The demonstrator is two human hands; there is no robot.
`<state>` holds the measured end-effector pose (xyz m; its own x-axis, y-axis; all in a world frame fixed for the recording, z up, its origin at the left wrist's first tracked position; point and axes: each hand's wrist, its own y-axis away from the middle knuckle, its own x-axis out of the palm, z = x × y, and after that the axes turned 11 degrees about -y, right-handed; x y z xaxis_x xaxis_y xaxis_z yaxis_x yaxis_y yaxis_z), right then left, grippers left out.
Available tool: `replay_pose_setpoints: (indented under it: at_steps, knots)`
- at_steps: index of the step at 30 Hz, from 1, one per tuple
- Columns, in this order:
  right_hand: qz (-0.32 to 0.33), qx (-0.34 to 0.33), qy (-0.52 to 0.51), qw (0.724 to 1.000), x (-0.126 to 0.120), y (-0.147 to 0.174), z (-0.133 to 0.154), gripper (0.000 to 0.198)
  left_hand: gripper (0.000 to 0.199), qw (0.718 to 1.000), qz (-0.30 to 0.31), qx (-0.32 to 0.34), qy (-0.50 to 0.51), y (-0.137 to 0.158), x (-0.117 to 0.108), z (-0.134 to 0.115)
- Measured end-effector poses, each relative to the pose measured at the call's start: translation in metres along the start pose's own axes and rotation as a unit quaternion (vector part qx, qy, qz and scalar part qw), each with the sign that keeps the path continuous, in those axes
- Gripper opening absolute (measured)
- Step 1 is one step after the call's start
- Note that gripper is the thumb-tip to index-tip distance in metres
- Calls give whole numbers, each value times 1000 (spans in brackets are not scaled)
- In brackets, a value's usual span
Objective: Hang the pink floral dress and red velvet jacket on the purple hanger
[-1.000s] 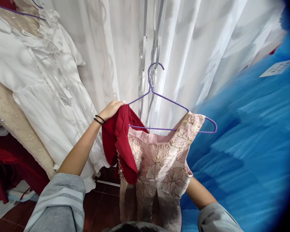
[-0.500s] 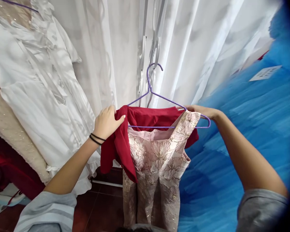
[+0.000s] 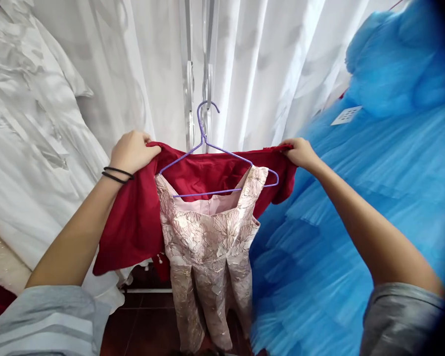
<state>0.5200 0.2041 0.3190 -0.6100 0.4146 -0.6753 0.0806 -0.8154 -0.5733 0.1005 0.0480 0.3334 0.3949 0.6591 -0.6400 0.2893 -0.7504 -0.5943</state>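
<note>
Stretched between my hands is a piece of red cloth (image 3: 133,222), spread behind a pale pink brocade dress (image 3: 207,232). My left hand (image 3: 132,152) pinches its upper left edge; my right hand (image 3: 300,152) grips the upper right edge. The dress hangs by its straps from a purple hanger (image 3: 226,152), whose hook is over a metal piece of the rack in the middle. The hanger's bars pass in front of the red cloth. Whether the cloth is a garment or a plain piece, I cannot tell, as the dress hides part of it.
White dresses (image 3: 18,133) hang on the left, close to my left arm. A large blue tulle dress (image 3: 337,237) with a white tag (image 3: 346,115) fills the right side. White curtains (image 3: 241,64) hang behind a metal rack post (image 3: 189,74). Dark red tiles (image 3: 148,324) cover the floor.
The red cloth has come from over the dress's left shoulder to behind it and is spread wider. Both hands have risen slightly at its corners. The view has shifted right.
</note>
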Motion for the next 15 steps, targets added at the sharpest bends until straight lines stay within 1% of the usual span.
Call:
replay_pose_setpoints:
  at_steps: [1, 2, 3, 4, 5, 6, 7, 8, 9, 10, 11, 12, 14, 15]
  knots:
    - [-18, 8, 2, 1000, -4, 3, -2, 34, 9, 998, -21, 21, -63, 3, -4, -12]
    - [-55, 6, 1, 998, -9, 8, -2, 35, 7, 992, -44, 38, -109, 9, -8, -24]
    - [-102, -3, 2, 995, -15, 14, 0, 36, 12, 988, -59, 54, -131, 15, -11, -36]
    - [-149, -16, 8, 989, -21, 22, 3, 37, 20, 988, -54, 71, -125, 22, -13, -46]
    - [-187, -24, 21, 982, -27, 31, 9, 38, 26, 991, -25, 89, -99, 29, -13, -54]
    - [-208, -23, 42, 977, -31, 42, 16, 39, 30, 993, 26, 102, -61, 35, -10, -60]
    - [-209, -10, 69, 975, -34, 54, 25, 38, 33, 990, 89, 107, -14, 41, -3, -64]
    - [-187, 12, 99, 977, -34, 66, 34, 36, 35, 983, 146, 103, 33, 45, 8, -66]
    - [-143, 33, 125, 981, -32, 78, 43, 32, 37, 976, 180, 95, 71, 49, 22, -65]
    - [-84, 50, 143, 985, -26, 91, 52, 28, 40, 974, 187, 93, 93, 53, 38, -63]
    - [-16, 56, 153, 986, -18, 104, 61, 25, 44, 976, 169, 98, 99, 57, 55, -59]
    - [52, 49, 155, 985, -8, 115, 68, 24, 50, 980, 139, 113, 91, 60, 71, -55]
    - [161, 0, 143, 977, 15, 136, 79, 23, 61, 982, 84, 161, 46, 67, 98, -45]
    - [196, -27, 135, 971, 27, 145, 83, 22, 64, 982, 70, 178, 12, 71, 105, -42]
